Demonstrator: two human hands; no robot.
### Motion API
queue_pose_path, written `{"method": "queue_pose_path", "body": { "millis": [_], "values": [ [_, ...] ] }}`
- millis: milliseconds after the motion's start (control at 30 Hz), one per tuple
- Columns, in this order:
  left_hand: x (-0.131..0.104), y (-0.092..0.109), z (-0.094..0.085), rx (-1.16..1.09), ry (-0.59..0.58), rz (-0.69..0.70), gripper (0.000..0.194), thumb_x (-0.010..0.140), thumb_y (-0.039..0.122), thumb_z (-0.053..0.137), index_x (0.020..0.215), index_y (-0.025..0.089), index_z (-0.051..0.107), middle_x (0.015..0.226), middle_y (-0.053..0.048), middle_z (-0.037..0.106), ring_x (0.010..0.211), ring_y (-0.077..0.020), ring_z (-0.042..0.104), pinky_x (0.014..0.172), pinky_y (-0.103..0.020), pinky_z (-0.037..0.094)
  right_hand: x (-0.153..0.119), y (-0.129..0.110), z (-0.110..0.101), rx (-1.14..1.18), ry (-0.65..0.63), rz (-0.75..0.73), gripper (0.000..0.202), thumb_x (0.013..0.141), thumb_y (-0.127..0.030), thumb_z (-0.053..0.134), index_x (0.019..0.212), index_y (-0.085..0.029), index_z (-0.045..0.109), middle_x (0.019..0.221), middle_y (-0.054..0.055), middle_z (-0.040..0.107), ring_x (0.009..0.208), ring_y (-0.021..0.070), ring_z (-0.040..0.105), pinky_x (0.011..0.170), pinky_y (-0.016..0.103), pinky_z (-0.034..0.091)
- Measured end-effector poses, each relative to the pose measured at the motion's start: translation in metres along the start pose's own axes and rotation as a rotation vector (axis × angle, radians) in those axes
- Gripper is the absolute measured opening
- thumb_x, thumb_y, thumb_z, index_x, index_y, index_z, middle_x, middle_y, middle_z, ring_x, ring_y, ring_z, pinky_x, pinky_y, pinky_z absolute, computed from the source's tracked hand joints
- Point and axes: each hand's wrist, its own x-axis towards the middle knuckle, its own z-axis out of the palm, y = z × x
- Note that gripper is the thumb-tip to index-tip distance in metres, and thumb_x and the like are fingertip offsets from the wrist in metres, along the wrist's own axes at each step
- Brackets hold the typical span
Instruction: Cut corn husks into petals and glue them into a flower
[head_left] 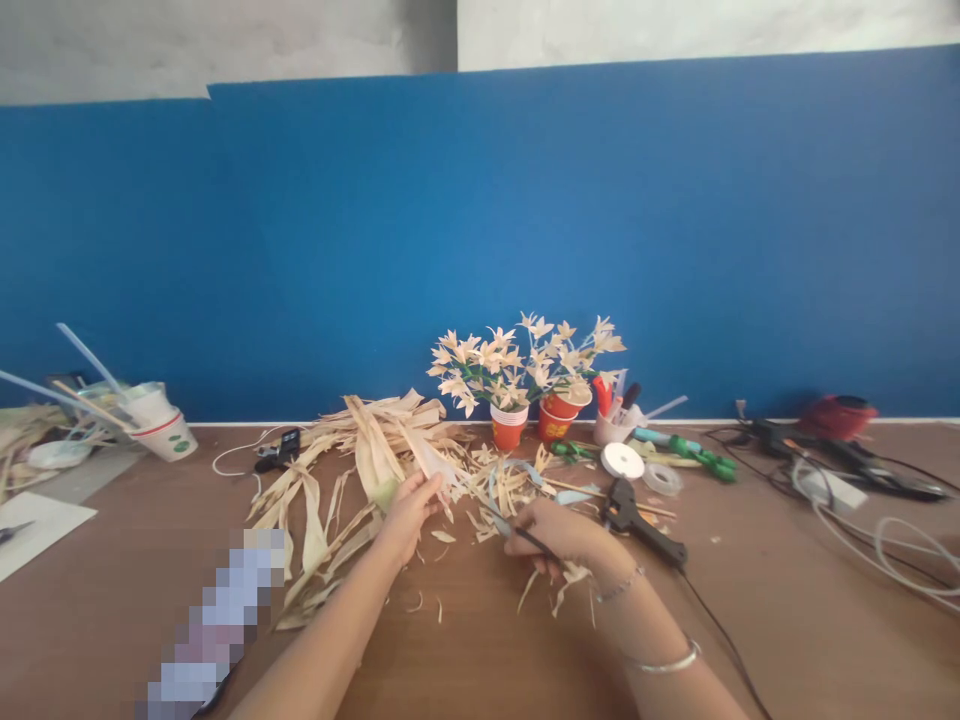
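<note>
Pinched between the fingers of my left hand (409, 515) is a pale strip of dried husk (431, 460), its end pointing up and left. My right hand (551, 538) is closed around scissors (498, 518), whose blades point toward the husk strip without touching it. A heap of dried husks (375, 440) lies behind and left of my left hand. Small husk scraps (510, 485) are scattered between and beyond both hands. Behind them, husk flowers (491, 355) stand in a red-and-white cup (509, 428), with more flowers in a second red cup (556, 418).
A black glue gun (645, 525) lies right of my right hand, its cord running forward. Near it are a white ribbon roll (622, 460) and a clear tape roll (663, 479). Cables (892, 550) lie far right. A paper cup (169, 437) stands left; a blue wall (480, 230) rises behind.
</note>
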Motion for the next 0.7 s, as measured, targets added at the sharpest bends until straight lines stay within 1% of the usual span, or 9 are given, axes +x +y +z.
{"method": "queue_pose_path", "body": {
  "millis": [33,100,200,267,333,433,533,633,700],
  "values": [
    [0.0,-0.001,0.001,0.026,0.009,0.017,0.031,0.062,0.037,0.074,0.079,0.013,0.064,0.074,-0.003,0.064,0.064,-0.0123,0.056,0.063,-0.025,0.046,0.002,-0.001,0.002,0.059,0.032,-0.042,0.023,0.066,-0.029,0.062,0.051,-0.016,0.051,0.039,-0.003,0.052,0.031,0.006,0.045,0.032,0.014,0.031],
    [0.0,-0.002,0.002,0.072,0.037,0.04,0.031,0.061,0.038,0.074,0.079,0.013,0.065,0.074,-0.003,0.065,0.064,-0.0126,0.056,0.062,-0.025,0.046,0.007,-0.005,0.007,0.217,0.135,-0.116,0.029,0.068,-0.039,0.063,0.055,-0.016,0.05,0.041,-0.004,0.053,0.032,0.0055,0.045,0.032,0.014,0.028],
    [-0.003,-0.003,0.006,0.122,0.056,0.06,0.031,0.061,0.039,0.074,0.076,0.013,0.066,0.069,-0.002,0.065,0.062,-0.0127,0.056,0.062,-0.024,0.045,0.017,-0.012,0.017,0.473,0.282,-0.235,0.035,0.069,-0.051,0.061,0.067,-0.017,0.052,0.047,-0.002,0.056,0.035,0.0067,0.047,0.033,0.015,0.023],
    [-0.005,-0.003,0.008,0.156,0.034,0.057,0.03,0.061,0.038,0.073,0.077,0.013,0.067,0.067,-0.002,0.065,0.059,-0.0124,0.056,0.061,-0.023,0.044,0.023,-0.016,0.025,0.583,0.338,-0.301,0.037,0.067,-0.052,0.063,0.075,-0.017,0.055,0.051,-0.001,0.059,0.038,0.0087,0.05,0.034,0.017,0.025],
    [-0.008,-0.002,0.01,0.19,-0.015,0.039,0.03,0.062,0.037,0.073,0.078,0.012,0.068,0.065,-0.002,0.066,0.057,-0.0125,0.056,0.058,-0.023,0.043,0.027,-0.018,0.031,0.633,0.364,-0.311,0.036,0.063,-0.049,0.067,0.077,-0.017,0.055,0.05,-0.002,0.06,0.039,0.0099,0.051,0.035,0.018,0.028],
    [-0.012,0.002,0.013,0.191,-0.118,-0.017,0.032,0.061,0.034,0.074,0.083,0.012,0.068,0.07,-0.005,0.068,0.059,-0.0145,0.059,0.055,-0.023,0.042,0.029,-0.019,0.038,0.622,0.371,-0.281,0.031,0.062,-0.044,0.068,0.068,-0.017,0.053,0.042,-0.003,0.055,0.033,0.0087,0.047,0.035,0.018,0.031],
    [-0.014,0.004,0.016,0.124,-0.177,-0.093,0.038,0.06,0.035,0.075,0.089,0.012,0.065,0.076,-0.007,0.07,0.059,-0.0168,0.061,0.053,-0.025,0.043,0.029,-0.017,0.04,0.58,0.331,-0.251,0.03,0.063,-0.043,0.066,0.061,-0.017,0.051,0.04,-0.003,0.054,0.03,0.0078,0.045,0.032,0.017,0.028],
    [-0.015,0.003,0.018,0.082,-0.137,-0.088,0.036,0.061,0.036,0.075,0.084,0.011,0.063,0.069,-0.007,0.068,0.057,-0.0166,0.06,0.052,-0.025,0.043,0.031,-0.015,0.043,0.559,0.229,-0.275,0.029,0.063,-0.042,0.066,0.064,-0.017,0.052,0.041,-0.003,0.056,0.031,0.0082,0.047,0.032,0.016,0.03],
    [-0.015,0.002,0.018,0.093,-0.092,-0.053,0.034,0.061,0.037,0.075,0.08,0.011,0.063,0.067,-0.007,0.068,0.056,-0.0166,0.06,0.053,-0.025,0.044,0.034,-0.013,0.045,0.553,0.204,-0.319,0.028,0.061,-0.039,0.068,0.069,-0.017,0.052,0.042,-0.004,0.057,0.033,0.0086,0.049,0.034,0.016,0.034]
  ]
}}
